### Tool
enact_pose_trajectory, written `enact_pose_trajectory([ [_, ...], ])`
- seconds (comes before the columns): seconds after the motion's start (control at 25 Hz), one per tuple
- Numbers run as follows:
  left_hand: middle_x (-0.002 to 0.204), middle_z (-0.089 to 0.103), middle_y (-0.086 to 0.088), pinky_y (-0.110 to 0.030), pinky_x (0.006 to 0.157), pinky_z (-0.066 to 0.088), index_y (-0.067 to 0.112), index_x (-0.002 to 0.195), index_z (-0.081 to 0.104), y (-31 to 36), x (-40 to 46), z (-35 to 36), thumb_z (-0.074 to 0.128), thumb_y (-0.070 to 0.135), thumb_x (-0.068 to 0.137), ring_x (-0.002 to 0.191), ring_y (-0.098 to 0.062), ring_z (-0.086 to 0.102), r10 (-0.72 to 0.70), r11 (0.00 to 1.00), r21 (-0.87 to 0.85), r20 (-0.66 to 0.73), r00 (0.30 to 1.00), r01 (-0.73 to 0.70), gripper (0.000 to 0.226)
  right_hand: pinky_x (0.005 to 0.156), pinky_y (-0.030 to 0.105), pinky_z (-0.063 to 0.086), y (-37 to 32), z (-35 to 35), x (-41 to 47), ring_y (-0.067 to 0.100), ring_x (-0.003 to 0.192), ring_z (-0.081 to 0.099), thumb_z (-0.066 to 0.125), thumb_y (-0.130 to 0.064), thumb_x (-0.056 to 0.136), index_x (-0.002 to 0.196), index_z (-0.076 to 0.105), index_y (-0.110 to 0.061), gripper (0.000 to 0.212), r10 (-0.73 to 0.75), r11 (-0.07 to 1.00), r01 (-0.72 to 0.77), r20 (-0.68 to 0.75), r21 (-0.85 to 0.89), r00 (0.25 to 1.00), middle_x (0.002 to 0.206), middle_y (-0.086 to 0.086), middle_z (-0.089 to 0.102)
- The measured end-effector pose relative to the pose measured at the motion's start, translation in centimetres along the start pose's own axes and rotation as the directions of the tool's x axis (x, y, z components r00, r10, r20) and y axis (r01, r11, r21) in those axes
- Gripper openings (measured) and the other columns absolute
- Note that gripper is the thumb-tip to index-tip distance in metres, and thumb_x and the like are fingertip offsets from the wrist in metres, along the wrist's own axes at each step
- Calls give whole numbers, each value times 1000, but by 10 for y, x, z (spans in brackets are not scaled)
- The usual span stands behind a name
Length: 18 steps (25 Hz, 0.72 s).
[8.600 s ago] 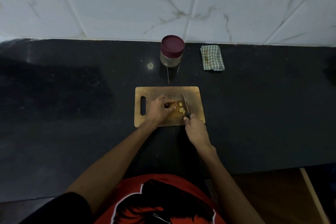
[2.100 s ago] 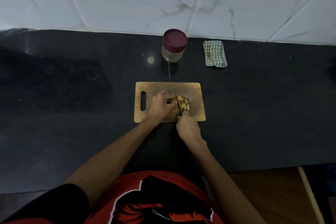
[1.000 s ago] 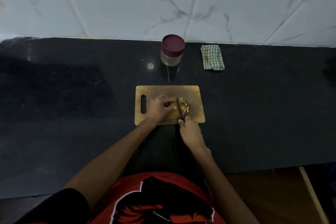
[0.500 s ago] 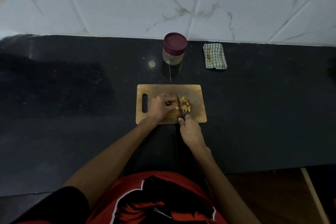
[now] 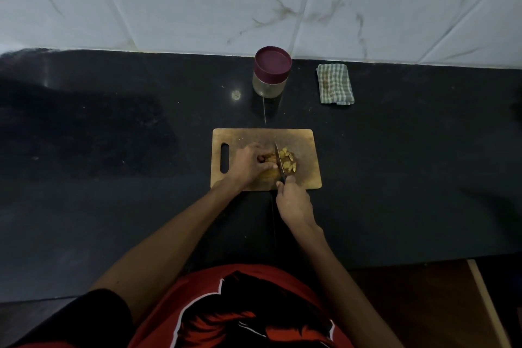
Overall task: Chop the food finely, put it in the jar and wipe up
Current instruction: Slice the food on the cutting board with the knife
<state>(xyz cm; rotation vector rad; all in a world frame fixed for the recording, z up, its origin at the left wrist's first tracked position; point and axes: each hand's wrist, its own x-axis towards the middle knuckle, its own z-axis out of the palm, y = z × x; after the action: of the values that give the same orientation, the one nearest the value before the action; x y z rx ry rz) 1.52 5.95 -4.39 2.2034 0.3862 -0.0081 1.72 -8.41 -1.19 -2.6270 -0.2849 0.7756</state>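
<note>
A wooden cutting board (image 5: 306, 150) lies on the black counter. My left hand (image 5: 248, 165) has its fingers curled over a brownish uncut piece of food (image 5: 270, 158) on the board. My right hand (image 5: 293, 202) grips the handle of a knife (image 5: 279, 161), whose blade stands in the food just right of my left fingers. Several yellow cut pieces (image 5: 288, 162) lie right of the blade. A glass jar (image 5: 271, 72) with a maroon lid on stands behind the board near the wall. A folded green checked cloth (image 5: 334, 87) lies to the jar's right.
The black counter (image 5: 113, 150) runs wide to both sides of the board. A white marbled tile wall (image 5: 254, 0) closes the back. The counter's front edge is just before my red shirt (image 5: 240, 311). A brown floor shows at lower right.
The pile of cut pieces right of the blade has grown over the last seconds. The knife has shifted slightly left along the food. My left hand stays on the uncut piece.
</note>
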Motion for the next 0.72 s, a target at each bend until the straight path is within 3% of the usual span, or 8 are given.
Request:
enact_pose_trajectory([
  [0.2,123,58,-6,-17,82,44,9,121,61,2,2,-9,72,12,80,88,-4,53,13,999,35,86,996,-16,42,72,36,45,-1,-1,2,26,98,61,36,-28,106,121,46,-10,26,14,1000,-14,22,-22,1000,108,11,60],
  [0.36,115,59,-4,-25,86,48,10,117,64,1,1,-3,73,11,78,91,-11,56,2,1000,19,48,999,-3,40,69,34,44,-3,1,3,22,92,61,36,-27,106,119,47,-11,23,20,999,-19,18,-47,1000,106,10,62],
  [0.52,111,61,-7,-34,90,50,11,114,66,-1,4,0,75,10,75,96,-19,60,-37,999,-3,43,998,37,40,72,36,44,-9,2,9,26,101,61,38,-24,105,122,46,-10,24,26,998,-26,3,-51,1000,110,11,62],
  [0.72,104,60,-7,-35,88,49,10,113,67,0,3,1,75,9,74,91,-20,59,-21,1000,12,39,999,21,40,79,41,52,-17,-4,27,28,99,63,42,-18,101,124,48,-9,24,25,997,-21,47,-78,999,111,12,63],
])
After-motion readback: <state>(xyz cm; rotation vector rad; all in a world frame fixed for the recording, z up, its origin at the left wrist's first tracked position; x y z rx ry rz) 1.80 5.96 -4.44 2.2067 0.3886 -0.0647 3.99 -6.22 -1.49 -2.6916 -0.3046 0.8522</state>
